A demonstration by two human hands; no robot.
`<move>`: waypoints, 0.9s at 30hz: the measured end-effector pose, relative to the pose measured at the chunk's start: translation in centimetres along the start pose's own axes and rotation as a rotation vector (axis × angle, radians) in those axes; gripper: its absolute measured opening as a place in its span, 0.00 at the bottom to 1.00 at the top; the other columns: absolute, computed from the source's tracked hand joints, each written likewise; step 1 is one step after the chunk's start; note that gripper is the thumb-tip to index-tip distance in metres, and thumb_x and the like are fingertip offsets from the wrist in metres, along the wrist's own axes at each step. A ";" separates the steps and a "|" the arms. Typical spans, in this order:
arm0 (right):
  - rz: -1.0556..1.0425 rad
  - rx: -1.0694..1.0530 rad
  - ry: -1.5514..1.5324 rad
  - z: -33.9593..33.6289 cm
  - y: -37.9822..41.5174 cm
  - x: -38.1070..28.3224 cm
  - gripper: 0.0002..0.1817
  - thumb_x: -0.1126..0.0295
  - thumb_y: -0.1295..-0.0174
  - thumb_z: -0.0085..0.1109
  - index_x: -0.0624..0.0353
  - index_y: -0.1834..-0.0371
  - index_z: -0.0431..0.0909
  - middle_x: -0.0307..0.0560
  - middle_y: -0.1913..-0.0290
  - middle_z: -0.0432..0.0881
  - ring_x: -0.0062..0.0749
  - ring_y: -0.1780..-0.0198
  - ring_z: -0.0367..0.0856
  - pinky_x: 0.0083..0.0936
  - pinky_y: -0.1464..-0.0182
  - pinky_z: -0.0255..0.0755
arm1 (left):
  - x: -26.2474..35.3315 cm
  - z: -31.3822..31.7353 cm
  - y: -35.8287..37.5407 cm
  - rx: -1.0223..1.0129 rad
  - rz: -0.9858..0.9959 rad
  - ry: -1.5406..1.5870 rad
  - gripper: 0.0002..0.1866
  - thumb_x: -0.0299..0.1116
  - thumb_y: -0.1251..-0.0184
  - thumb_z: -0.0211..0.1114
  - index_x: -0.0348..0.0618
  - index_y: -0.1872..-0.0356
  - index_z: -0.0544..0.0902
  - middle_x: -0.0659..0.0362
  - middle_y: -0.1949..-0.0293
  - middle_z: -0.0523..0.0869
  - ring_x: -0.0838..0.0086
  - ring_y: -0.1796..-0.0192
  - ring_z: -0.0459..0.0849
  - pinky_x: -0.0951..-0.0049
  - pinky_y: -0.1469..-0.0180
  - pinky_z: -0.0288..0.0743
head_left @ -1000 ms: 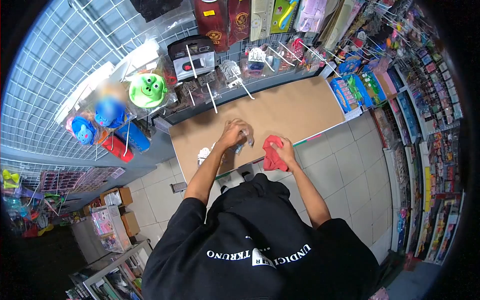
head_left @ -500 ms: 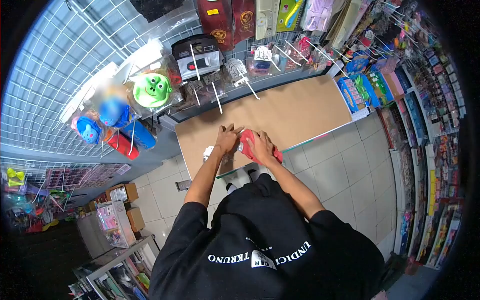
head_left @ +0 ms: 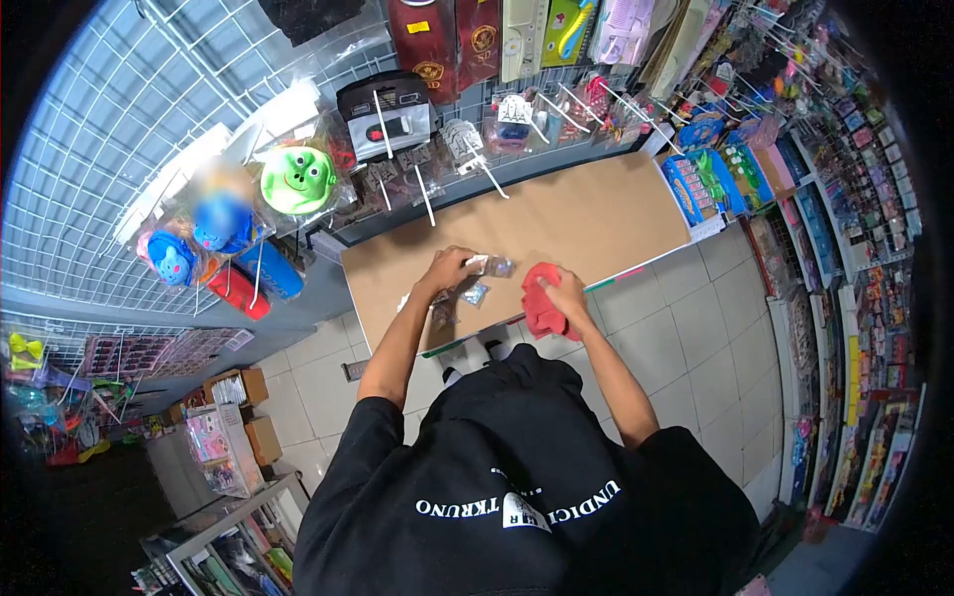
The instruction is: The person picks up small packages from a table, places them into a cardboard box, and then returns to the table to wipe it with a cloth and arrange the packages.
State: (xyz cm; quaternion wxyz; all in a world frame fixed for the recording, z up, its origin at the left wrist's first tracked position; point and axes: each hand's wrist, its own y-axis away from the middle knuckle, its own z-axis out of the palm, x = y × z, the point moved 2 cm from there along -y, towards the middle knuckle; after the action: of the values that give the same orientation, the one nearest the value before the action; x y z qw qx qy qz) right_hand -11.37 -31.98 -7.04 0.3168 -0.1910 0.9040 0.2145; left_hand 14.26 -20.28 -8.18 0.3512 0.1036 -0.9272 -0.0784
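Note:
My right hand (head_left: 564, 295) grips a crumpled red cloth (head_left: 542, 303), which lies at the front edge of the brown tabletop (head_left: 596, 207). To its left, my left hand (head_left: 449, 270) pinches the end of a small clear packet (head_left: 495, 265) just above the table. Another small shiny packet (head_left: 474, 293) lies on the table below that one. More small packets (head_left: 443, 313) rest close to my left forearm, partly covered by it.
Packaged goods hang on hooks from a wire grid (head_left: 229, 60) behind the table, with a green face pouch (head_left: 298, 180) at the left. Blue display boxes (head_left: 696, 184) stand at the table's right end. Stocked shelves (head_left: 845, 328) line the right side.
My right hand has moved right with the red cloth, away from my left hand. Small packets now show where the cloth was, one of them held in my left hand.

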 end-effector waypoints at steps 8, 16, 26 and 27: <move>-0.029 0.057 -0.267 -1.9 -0.9 3.4 0.20 0.61 0.41 0.66 0.63 0.50 0.81 0.50 0.55 0.86 0.33 0.53 0.84 0.29 0.50 0.75 | -1.2 0.9 -2.1 0.452 -0.290 0.051 0.36 0.48 0.45 0.69 0.51 0.35 0.68 0.49 0.40 0.75 0.51 0.35 0.68 0.47 0.36 0.57; -0.247 -0.070 -0.022 2.0 1.0 -4.4 0.23 0.51 0.41 0.62 0.56 0.49 0.80 0.56 0.53 0.81 0.52 0.48 0.78 0.41 0.45 0.71 | -2.4 1.3 5.7 0.559 -0.213 -0.072 0.23 0.35 0.40 0.66 0.54 0.42 0.75 0.57 0.46 0.79 0.58 0.41 0.72 0.52 0.41 0.61; -0.518 -0.101 0.144 11.0 1.5 -8.4 0.25 0.53 0.36 0.57 0.50 0.38 0.72 0.54 0.50 0.73 0.51 0.44 0.73 0.46 0.45 0.72 | -1.5 4.3 9.1 0.208 -0.030 -0.539 0.24 0.37 0.40 0.61 0.52 0.40 0.76 0.66 0.36 0.74 0.68 0.34 0.69 0.51 0.39 0.61; -0.523 -0.093 0.170 10.8 1.5 -8.3 0.24 0.54 0.36 0.57 0.51 0.40 0.72 0.54 0.50 0.74 0.51 0.44 0.74 0.46 0.46 0.73 | -1.0 3.9 9.2 0.217 -0.015 -0.586 0.22 0.37 0.38 0.60 0.51 0.41 0.77 0.66 0.36 0.75 0.69 0.35 0.70 0.52 0.41 0.62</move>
State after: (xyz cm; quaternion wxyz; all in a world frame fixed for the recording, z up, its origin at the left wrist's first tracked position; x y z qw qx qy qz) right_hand -0.79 -23.55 -8.87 0.2753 -0.4494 0.8365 0.1499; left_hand 11.10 -10.87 -9.67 0.0551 0.1203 -0.9912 -0.0081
